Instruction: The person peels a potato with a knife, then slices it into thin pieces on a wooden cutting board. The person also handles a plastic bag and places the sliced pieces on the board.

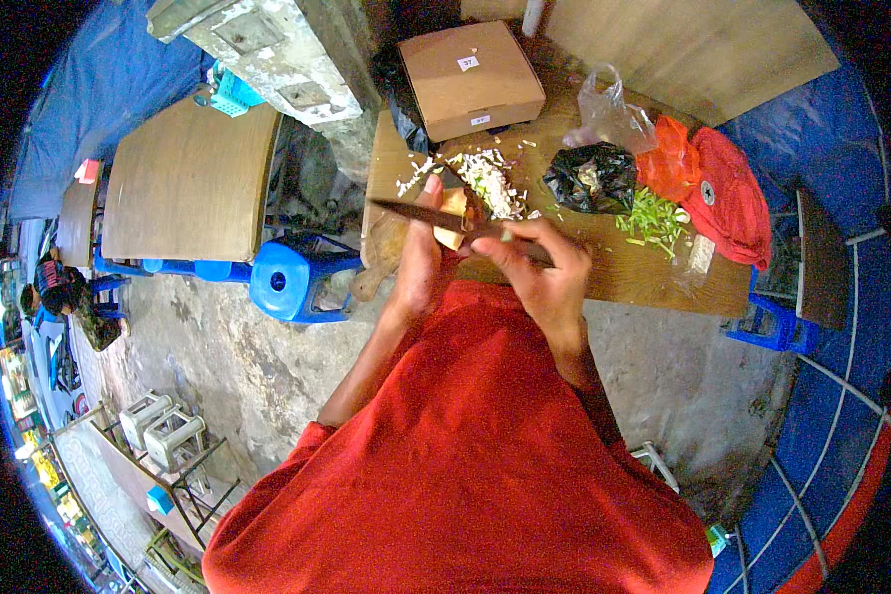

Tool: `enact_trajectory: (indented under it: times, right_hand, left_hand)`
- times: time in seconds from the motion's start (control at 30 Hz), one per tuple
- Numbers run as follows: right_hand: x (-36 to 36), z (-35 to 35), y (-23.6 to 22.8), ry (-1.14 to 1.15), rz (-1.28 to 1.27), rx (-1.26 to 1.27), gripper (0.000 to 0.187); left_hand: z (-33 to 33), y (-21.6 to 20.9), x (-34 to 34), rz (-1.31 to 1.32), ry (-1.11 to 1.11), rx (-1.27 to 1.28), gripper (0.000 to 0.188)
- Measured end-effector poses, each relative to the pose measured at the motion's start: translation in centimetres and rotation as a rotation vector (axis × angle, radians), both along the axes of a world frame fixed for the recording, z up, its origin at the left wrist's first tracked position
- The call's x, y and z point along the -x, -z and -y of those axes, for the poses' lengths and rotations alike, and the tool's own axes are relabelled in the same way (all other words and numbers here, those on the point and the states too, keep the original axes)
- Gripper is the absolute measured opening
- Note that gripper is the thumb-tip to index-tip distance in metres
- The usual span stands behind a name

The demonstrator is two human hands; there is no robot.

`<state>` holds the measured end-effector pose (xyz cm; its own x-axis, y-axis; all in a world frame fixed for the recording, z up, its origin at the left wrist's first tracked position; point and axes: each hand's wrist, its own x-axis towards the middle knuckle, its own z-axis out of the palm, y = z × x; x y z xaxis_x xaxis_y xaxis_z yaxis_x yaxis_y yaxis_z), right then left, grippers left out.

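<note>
While the left hand (421, 252) grips the yellowish piece (453, 205) on the near side of the box (470, 79) and the right hand (549, 262) holds the knife (406, 209) across it, keep the left thumb (433, 186) clear; short, light strokes should suit.

The cardboard box (472, 89) carries two labels: a white rectangular label (467, 63) on the top face, bearing a short number in dark print, and a smaller white label (480, 120) on the side face toward the wearer, its dark print too small to read. A round, pale emblem (707, 193) is located on the red fabric item (735, 206); its detail is indistinct
</note>
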<state>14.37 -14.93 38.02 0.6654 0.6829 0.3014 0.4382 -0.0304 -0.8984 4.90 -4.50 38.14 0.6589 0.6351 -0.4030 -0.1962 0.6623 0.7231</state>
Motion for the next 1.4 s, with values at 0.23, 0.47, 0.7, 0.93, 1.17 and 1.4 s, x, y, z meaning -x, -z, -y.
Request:
enact_trajectory:
  times: [0.23,0.47,0.7,0.93,1.17,1.4]
  right_hand:
    - [-3.1,-0.2,0.5,0.091,-0.109,-0.024,0.021]
    - [-0.6,0.1,-0.9,-0.161,-0.049,0.049,0.025]
    - [-0.4,-0.7,-1.2,-0.095,-0.115,0.039,0.025]
    - [-0.3,-0.9,-0.7,-0.129,-0.029,0.041,0.025]
    - [-0.2,-0.6,-0.2,-0.136,-0.035,0.055,0.024]
    - [-2.7,-0.5,1.2,0.093,0.01,-0.012,0.025]
  left_hand:
    - [-1.1,-0.7,0.4,0.177,0.117,-0.082,0.052]
    - [-1.1,0.6,-0.3,-0.033,0.057,0.062,0.051]
    - [-1.5,0.6,0.2,0.121,0.127,0.026,0.045]
    - [-1.4,0.4,-0.4,0.042,0.021,0.053,0.044]
    - [-1.6,1.1,0.2,0.058,0.037,0.053,0.044]
    - [-1.1,-0.2,0.6,0.062,0.066,0.023,0.051]
